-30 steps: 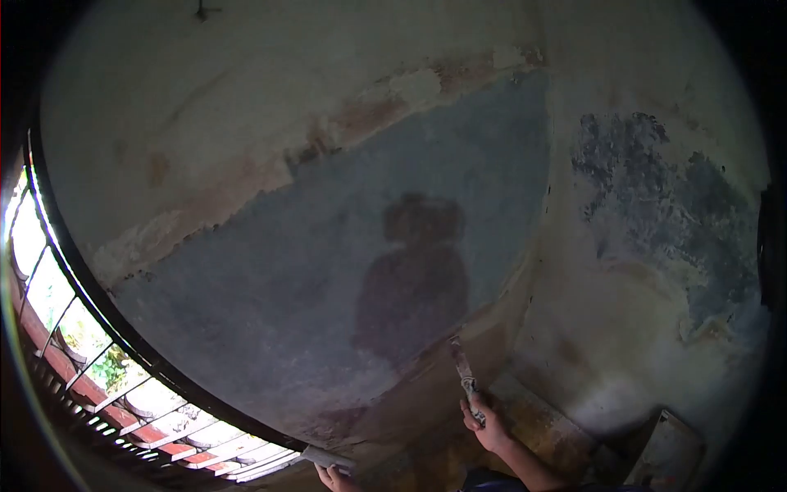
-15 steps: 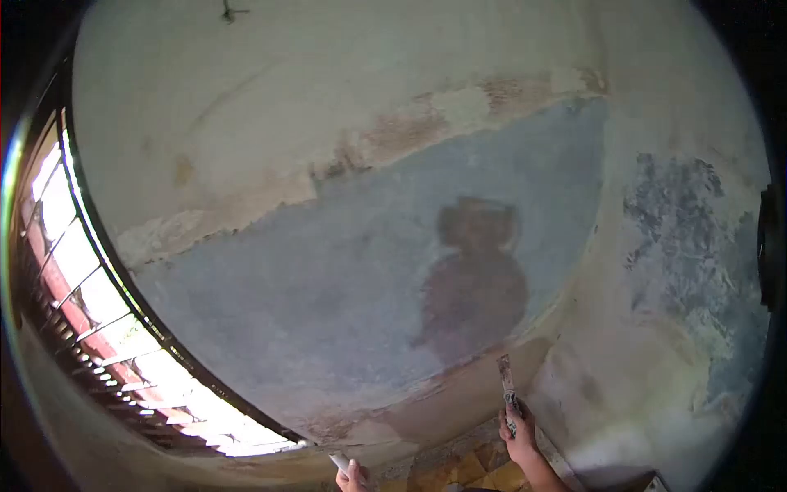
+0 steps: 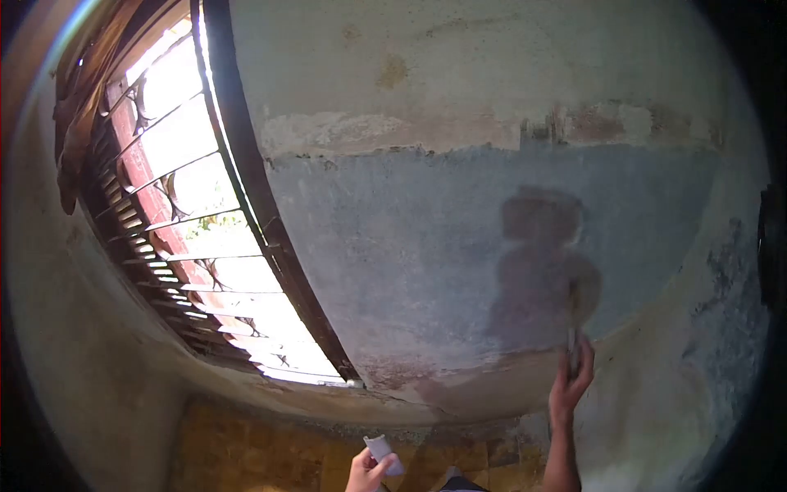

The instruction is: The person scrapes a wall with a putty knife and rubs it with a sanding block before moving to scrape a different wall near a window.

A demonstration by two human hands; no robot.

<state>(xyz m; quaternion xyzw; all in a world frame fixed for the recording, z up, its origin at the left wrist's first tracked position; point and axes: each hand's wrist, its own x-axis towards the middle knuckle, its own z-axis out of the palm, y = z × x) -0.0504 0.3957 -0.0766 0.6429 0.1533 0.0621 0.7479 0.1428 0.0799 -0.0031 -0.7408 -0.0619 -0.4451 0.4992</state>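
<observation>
In the head view my right hand [image 3: 570,383] is raised in front of the wall, its fingers closed around a scraper [image 3: 573,339] that points upward. The narrow blade overlaps the shadow on the blue-grey painted wall [image 3: 393,271]. Low in the view, my left hand [image 3: 366,476] pinches a small white curled piece [image 3: 384,457] between thumb and fingers; its exact kind does not show. Above the blue-grey area runs a rough band [image 3: 467,131] of bare and patched plaster. Beneath it, the lower wall is brownish and worn.
A barred window [image 3: 197,197] with a dark frame and bright light stands at the left. Brown cloth-like material [image 3: 78,139] hangs at its upper side. Tan floor tiles [image 3: 246,443] lie below the wall. The right wall [image 3: 725,303] has flaking dark paint.
My view has turned toward the left, bringing more window and floor in. My right hand with the scraper has risen against the wall; the white piece in my left hand shows more fully.
</observation>
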